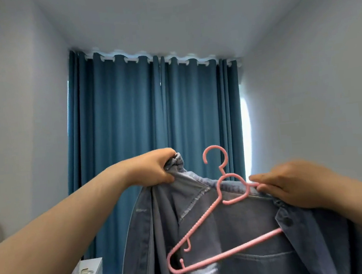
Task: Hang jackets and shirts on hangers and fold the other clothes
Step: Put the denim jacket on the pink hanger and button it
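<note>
One denim jacket point(241, 231), held up at both shoulders: left hand point(154, 168) bunching collar cloth; right hand point(292, 185) pinching pink hanger point(216, 229) against shoulder. Hanger tilted, low end leftward, outside the jacket, nearer right hand.

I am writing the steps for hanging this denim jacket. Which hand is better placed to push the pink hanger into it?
Probably the right hand: it already pinches the pink hanger near its neck, together with the denim jacket. The left hand only grips bunched denim and touches no hanger.
</note>
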`<state>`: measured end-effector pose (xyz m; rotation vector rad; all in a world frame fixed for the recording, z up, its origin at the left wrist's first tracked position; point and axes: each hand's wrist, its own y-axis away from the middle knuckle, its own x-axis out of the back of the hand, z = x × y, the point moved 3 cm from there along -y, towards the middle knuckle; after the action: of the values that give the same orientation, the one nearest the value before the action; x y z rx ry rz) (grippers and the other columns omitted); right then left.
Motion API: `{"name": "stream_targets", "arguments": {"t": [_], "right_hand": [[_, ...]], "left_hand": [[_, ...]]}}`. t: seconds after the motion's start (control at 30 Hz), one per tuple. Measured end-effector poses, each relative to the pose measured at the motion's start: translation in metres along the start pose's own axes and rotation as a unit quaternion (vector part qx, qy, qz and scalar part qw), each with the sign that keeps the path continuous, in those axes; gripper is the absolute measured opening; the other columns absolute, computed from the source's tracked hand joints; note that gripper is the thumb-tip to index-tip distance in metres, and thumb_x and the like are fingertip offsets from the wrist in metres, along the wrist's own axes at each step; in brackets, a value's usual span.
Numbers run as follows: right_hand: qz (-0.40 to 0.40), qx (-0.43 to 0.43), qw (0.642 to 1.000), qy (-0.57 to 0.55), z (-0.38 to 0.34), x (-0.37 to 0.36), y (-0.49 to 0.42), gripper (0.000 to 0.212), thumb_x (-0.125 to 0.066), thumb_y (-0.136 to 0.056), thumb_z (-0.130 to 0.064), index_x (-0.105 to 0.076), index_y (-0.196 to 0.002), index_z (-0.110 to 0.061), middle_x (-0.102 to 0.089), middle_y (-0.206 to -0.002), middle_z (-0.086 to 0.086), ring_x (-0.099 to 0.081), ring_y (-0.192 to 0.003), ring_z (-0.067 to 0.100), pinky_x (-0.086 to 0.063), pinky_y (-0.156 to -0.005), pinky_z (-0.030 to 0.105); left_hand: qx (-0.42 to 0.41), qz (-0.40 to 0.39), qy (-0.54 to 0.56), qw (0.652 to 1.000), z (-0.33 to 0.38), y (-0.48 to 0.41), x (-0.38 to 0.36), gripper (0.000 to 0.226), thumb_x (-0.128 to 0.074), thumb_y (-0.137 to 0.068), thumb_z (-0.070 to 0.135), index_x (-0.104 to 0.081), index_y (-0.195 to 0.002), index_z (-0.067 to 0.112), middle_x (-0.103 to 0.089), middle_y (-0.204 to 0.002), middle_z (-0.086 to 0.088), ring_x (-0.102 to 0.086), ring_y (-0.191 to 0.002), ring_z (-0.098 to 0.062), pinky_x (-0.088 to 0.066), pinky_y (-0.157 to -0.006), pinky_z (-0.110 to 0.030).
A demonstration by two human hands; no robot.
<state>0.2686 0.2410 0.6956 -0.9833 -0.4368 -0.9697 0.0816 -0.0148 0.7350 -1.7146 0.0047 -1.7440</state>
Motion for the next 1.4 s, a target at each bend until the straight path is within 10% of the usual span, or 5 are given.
{"name": "stream_targets", "arguments": {"t": [0.13,0.33,0.8,1.17,1.4], "right_hand": [[0.048,-0.06,0.996,0.034,0.004,0.004,-0.01,0.053,-0.011,-0.09,-0.062,-0.05,-0.109,-0.031,-0.066,-0.085,-0.004,-0.062,-0.078,0.021,-0.048,-0.061,0.032],[0.199,-0.26,0.938,-0.116,0.027,0.004,0.009,0.033,-0.041,-0.093,-0.052,-0.056,-0.071,-0.031,-0.065,-0.068,-0.006,-0.06,-0.069,0.027,-0.047,-0.056,0.035],[0.244,-0.277,0.909,-0.192,0.021,-0.018,0.015,0.018,-0.056,-0.092,-0.045,-0.065,-0.08,-0.035,-0.059,-0.057,-0.013,-0.058,-0.061,0.02,-0.046,-0.054,0.033],[0.204,-0.157,0.966,-0.011,-0.005,-0.05,-0.005,0.039,-0.038,-0.089,-0.053,-0.052,-0.064,-0.027,-0.053,-0.053,-0.009,-0.052,-0.046,0.014,-0.025,-0.039,0.024],[0.272,-0.13,0.95,-0.081,-0.008,-0.037,-0.004,0.035,-0.042,-0.092,-0.049,-0.053,-0.066,-0.028,-0.051,-0.057,-0.011,-0.045,-0.051,0.01,-0.03,-0.041,0.023]], "left_hand": [[0.069,0.076,0.179,0.978,0.02,-0.003,0.017,0.016,-0.059,-0.078,0.001,-0.056,-0.092,0.008,-0.062,-0.084,-0.003,-0.059,-0.073,-0.016,-0.05,-0.064,-0.03],[0.079,-0.003,0.657,0.75,0.055,0.023,0.006,0.02,-0.041,-0.086,-0.012,-0.06,-0.085,-0.004,-0.063,-0.074,-0.02,-0.064,-0.055,-0.026,-0.057,-0.051,-0.034],[0.052,0.338,0.198,0.919,0.028,0.045,-0.048,0.061,-0.047,-0.07,0.071,-0.058,-0.114,0.032,-0.052,-0.107,0.011,-0.049,-0.104,-0.011,-0.038,-0.088,-0.027],[0.144,0.159,0.14,0.967,0.042,0.003,-0.025,0.01,-0.058,-0.068,0.012,-0.068,-0.068,0.016,-0.067,-0.065,0.001,-0.062,-0.061,-0.014,-0.051,-0.054,-0.027],[0.06,0.099,-0.07,0.991,0.063,0.006,-0.057,0.044,-0.053,-0.073,0.065,-0.051,-0.091,0.026,-0.053,-0.089,0.008,-0.051,-0.083,-0.013,-0.044,-0.069,-0.031]]}}
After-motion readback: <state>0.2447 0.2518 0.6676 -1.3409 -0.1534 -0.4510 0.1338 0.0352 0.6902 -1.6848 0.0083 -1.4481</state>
